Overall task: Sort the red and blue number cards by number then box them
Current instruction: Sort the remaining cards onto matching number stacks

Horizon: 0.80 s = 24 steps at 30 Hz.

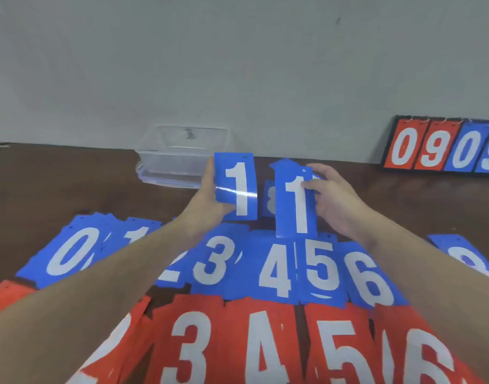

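Note:
My left hand (pixel 210 198) grips a blue card showing 1 (pixel 236 187), held upright above the table. My right hand (pixel 334 198) pinches a stack of blue cards whose front card shows 1 (pixel 294 202). A blue 8 card (pixel 268 199) lies behind, between the two. Below my hands runs a row of blue piles: 0 (pixel 68 253), 1 (pixel 138 234), 2 (pixel 172 270), 3 (pixel 215 259), 4 (pixel 273 267), 5 (pixel 321 267), 6 (pixel 368 278). In front lies a row of red piles: 3 (pixel 187 347), 4 (pixel 262 347), 5 (pixel 340 350), 6 (pixel 423 361). A clear plastic box (pixel 179 156) stands open at the back.
A scoreboard flip stand (pixel 442 146) showing 0 9 0 9 leans by the grey wall at the back right. Another blue card (pixel 465 256) lies at the right edge. More red cards (pixel 7 297) show at the far left. Brown table (pixel 57 184) is bare at back left.

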Tool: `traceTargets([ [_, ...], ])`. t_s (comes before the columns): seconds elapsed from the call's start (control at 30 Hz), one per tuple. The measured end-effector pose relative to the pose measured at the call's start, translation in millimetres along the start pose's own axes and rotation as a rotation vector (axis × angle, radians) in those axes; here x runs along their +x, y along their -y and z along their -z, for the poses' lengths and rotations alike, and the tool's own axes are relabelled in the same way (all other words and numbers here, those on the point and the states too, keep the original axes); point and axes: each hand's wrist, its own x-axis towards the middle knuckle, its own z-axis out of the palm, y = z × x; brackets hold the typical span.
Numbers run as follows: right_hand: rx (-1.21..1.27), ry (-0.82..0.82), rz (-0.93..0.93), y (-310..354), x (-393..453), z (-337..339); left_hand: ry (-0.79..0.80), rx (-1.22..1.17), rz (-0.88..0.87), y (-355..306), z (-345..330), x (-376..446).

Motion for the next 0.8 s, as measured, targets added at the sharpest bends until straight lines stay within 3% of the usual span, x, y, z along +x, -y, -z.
traceTargets([
  [0.17,-0.102,0.037,-0.03,-20.0,-6.4,-87.7,-0.051,-0.035,0.11,19.5,80.9,-43.2],
  [0.43,-0.195,0.091,-0.025,-35.2,-14.4,-178.2,-0.301,0.176,0.216,40.2,163.8,-86.6],
  [0.7,-0.277,0.268,-0.089,-40.2,-19.7,-224.5,-0.241,0.557,0.277,79.5,186.2,-93.4],
  [0.8,-0.341,0.291,-0.098,-51.6,-16.3,-242.6,-0.236,0.536,0.264,85.7,186.8,-92.4],
])
